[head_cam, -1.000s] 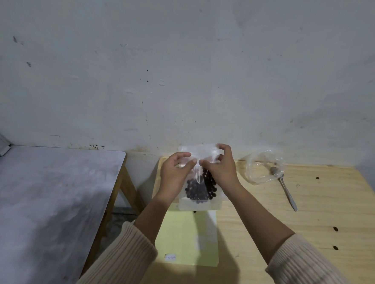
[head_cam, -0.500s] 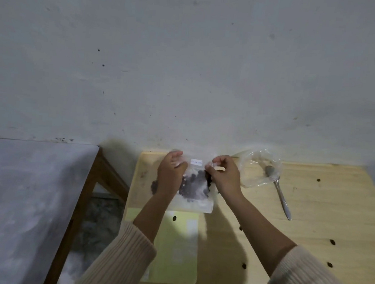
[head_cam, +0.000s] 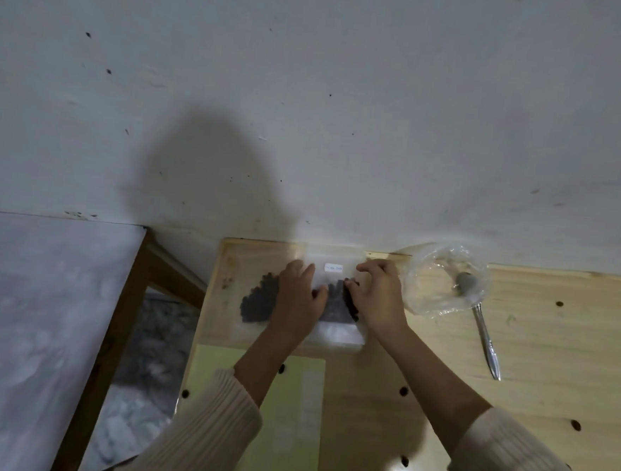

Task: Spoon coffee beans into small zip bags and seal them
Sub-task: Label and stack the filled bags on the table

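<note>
Moved since a second ago: zip bag (head_cam: 336, 335), then held upright in the air between my hands, now lies flat at the far edge of the wooden table (head_cam: 550, 362), its top against the wall (head_cam: 348, 91). Both hands have come down with it.

Items, largest first:
1. Wall: pale, scuffed, with my shadow on it.
2. Grey tabletop (head_cam: 38, 326): to my left, apart from the wooden table.
3. Wooden table: light boards.
4. Yellow-green sheet (head_cam: 287, 436): flat on the table near me, partly under my left forearm. Pale print on it, too faint to read.
5. Clear plastic bag (head_cam: 440, 303): crumpled, just right of my right hand.
6. Zip bag: clear, coffee beans (head_cam: 335, 303) heaped in its middle.
7. Second bag of beans (head_cam: 256, 301): flat, just left of the first, partly under my left hand.
8. Left hand (head_cam: 297, 297): fingers fairly straight, pressing down on the zip bag's left side.
9. Right hand (head_cam: 378, 295): fingers curled, pinching the zip bag's right side.
10. Spoon (head_cam: 485, 339): handle on the table, bowl inside the clear plastic bag.
11. Label (head_cam: 333, 268): small white sticker near the zip bag's top; writing illegible.
12. Loose beans (head_cam: 403, 391): scattered singly over the table.
</note>
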Demonstrator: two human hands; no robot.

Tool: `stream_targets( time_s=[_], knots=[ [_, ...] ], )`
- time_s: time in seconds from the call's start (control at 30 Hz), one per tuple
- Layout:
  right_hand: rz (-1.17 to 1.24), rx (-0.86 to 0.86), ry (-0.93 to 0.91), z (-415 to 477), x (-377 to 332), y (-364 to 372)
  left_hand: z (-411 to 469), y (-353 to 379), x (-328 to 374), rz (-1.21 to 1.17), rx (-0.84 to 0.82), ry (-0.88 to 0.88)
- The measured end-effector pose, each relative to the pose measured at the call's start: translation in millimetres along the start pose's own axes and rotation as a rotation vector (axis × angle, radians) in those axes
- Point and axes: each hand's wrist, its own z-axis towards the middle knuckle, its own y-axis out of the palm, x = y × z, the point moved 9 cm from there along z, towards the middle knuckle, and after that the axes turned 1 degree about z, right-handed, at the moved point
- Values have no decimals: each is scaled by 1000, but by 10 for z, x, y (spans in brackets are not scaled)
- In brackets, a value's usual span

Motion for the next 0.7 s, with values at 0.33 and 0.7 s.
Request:
stream_targets(
  time_s=[0.33, 0.7],
  knots=[
    [49, -50, -215, -166, -618, 279, -66, -516, -682, -34, 241, -124],
    [-265, -427, -266, -533, -820, 1437, -308, -360, -1366, 293, -15, -142]
  ],
)
